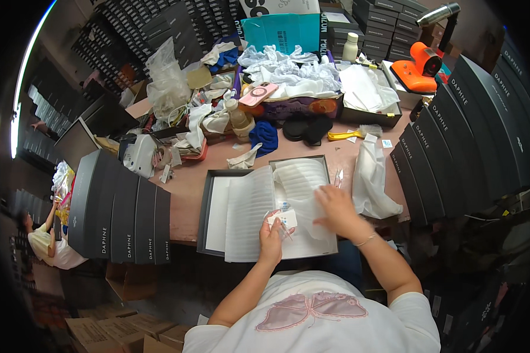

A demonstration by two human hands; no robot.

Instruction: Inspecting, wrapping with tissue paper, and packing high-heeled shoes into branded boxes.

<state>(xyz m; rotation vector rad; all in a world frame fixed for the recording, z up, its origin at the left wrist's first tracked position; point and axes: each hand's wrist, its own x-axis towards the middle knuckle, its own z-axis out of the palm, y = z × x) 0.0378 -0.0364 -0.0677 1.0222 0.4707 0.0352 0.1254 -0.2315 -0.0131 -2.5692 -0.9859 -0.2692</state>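
Observation:
An open dark shoe box (202, 220) lies before me with its white inside upward. Over it spread a ribbed white foam sheet (248, 206) and a second thin foam sheet (300, 176). My left hand (271, 240) is closed on a small white card (287, 220) in what looks like a clear wrapper, held above the box. My right hand (338, 213) is slightly blurred, its fingers apart at the right edge of the second sheet. Whether it touches the sheet I cannot tell. Beside the box, to the right, lies a white-wrapped bundle (371, 182).
Tall stacks of dark shoe boxes stand at the right (453, 141) and left (118, 206). Behind are a purple bin (294, 109) heaped with white cloths, a pink phone (258, 94), a blue cloth (264, 138) and an orange device (418, 69). Another person (50, 241) is far left.

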